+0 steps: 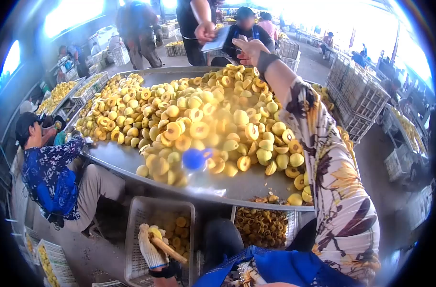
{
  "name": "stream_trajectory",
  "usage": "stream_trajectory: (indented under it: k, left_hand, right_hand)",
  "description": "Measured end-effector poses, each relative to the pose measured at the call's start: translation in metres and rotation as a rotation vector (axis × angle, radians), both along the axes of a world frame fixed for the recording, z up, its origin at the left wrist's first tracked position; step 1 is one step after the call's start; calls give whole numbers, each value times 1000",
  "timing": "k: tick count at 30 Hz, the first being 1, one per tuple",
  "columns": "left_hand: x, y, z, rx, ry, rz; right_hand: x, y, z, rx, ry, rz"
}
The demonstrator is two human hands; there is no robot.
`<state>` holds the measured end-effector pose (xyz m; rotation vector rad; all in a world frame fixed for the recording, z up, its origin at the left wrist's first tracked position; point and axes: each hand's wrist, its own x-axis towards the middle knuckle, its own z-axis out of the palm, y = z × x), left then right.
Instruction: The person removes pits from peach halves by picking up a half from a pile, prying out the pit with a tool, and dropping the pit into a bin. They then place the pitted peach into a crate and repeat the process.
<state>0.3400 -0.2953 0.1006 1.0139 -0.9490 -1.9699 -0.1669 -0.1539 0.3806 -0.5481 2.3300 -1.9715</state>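
My left hand [152, 246], in a white knit glove, is closed around a wooden-handled tool [169, 250] and a piece of yellow peach [155, 232]. It is over a crate [133, 239] with peach halves in it; the tool's working end is hidden. My right hand [251, 50], bare with a dark wristband, stretches across the table, fingers apart and palm partly turned up. Close to its fingertips is a flat pale card or sheet [216, 39], held by a standing person's hand [205, 31]. Halved yellow peaches [199, 129] are heaped on the metal table [117, 155].
A crate of brownish peach scraps [261, 227] stands under the table's near edge. At left sits a person in a blue patterned top [53, 167]. Stacked crates [354, 93] stand at right. A blue blurred spot [194, 159] overlies the peaches.
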Motion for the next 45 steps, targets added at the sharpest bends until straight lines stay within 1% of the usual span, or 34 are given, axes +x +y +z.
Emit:
stream_trajectory:
  k: [1, 2, 3, 4, 6, 7, 8, 9, 10, 11, 13, 14, 17, 18, 19, 21, 22, 23, 24, 25, 26, 27, 29, 30, 33, 34, 37, 38, 41, 45]
  left_hand:
    - [5, -4, -9, 31, 28, -44]
    - [8, -9, -24, 35, 31, -49]
    - [8, -14, -35, 37, 32, -55]
    - [6, -16, -36, 50, 39, -66]
    - [2, -17, -36, 81, 50, -92]
    - [-1, -18, -38, 94, 32, -98]
    - [-5, -20, -40, 104, 12, -109]
    - [-8, -22, -39, 112, -9, -120]
    - [-14, -18, -29, 120, -35, -150]
    - [-21, -16, -25, 117, -29, -147]
    - [-32, -12, -20, 111, -13, -141]
    - [-36, -10, -22, 123, -11, -94]
    - [-36, -11, -35, 81, 49, -97]
    - [-36, -5, -26, 88, 68, -126]
    - [-36, -4, -23, 73, 68, -174]
    - [-37, 0, -19, 39, 121, -267]
    - [-38, 5, -14, 59, 94, -258]
    - [-39, 6, -18, 85, 124, -270]
    - [-41, 11, -16, 90, 183, -280]
    - [-41, 20, -11, 94, 228, -294]
    - [-52, 26, 5, 79, 145, -319]
    - [-49, 30, 9, 92, 102, -418]
    - [-54, 47, 21, 6, 123, -439]
    - [-54, 53, 23, -8, 195, -461]
    - [-50, 63, 26, -18, 186, -546]
    - [-51, 66, 36, -64, 149, -610]
    - [-42, 74, 32, -34, 199, -626]
    - [-40, 77, 32, -19, 187, -599]
    - [-28, 82, 37, -61, 122, -576]
    - [-11, 82, 37, -27, 67, -561]
  right_hand:
    - [-9, -16, 0, 11, 0, -9]
    - [-18, -27, 0, -69, -7, -20]
    - [-72, -38, -9, 39, 24, -86]
    - [-94, -48, -11, -61, 58, -43]
    - [-86, -56, -12, -314, -41, 13]
    - [-96, -56, -15, -229, 35, -88]
    - [-138, -48, -31, 152, 477, -127]
    - [-146, -39, -40, 279, 592, -142]
    - [-154, -30, -50, 399, 710, -166]
    - [-102, -23, -38, 251, 518, -182]
    - [-102, -4, -47, 122, 624, -119]
    - [-155, 11, -73, 142, 915, -34]
    - [-116, 64, -98, 112, 808, 38]
    - [-91, 88, -101, 202, 822, 19]
    - [-74, 108, -100, 196, 801, 17]
    - [-21, 149, -98, 105, 544, -20]
    - [6, 167, -96, 41, 421, -33]
    - [35, 181, -92, 14, 393, -39]
    - [67, 188, -83, 66, 482, -68]
    - [76, 201, -80, 53, 442, -26]
    - [71, 207, -91, 65, 541, -141]
    - [96, 216, -100, 90, 635, -272]
    - [122, 229, -103, 113, 715, -315]
    - [130, 229, -97, 123, 770, -316]
    - [206, 221, -78, 274, 872, -367]
    - [215, 218, -77, 445, 1129, -426]
    - [232, 229, -83, 434, 1459, -345]
    - [244, 232, -81, 514, 1521, -372]
    - [260, 240, -77, 562, 1696, -376]
    - [273, 246, -75, 524, 1743, -362]
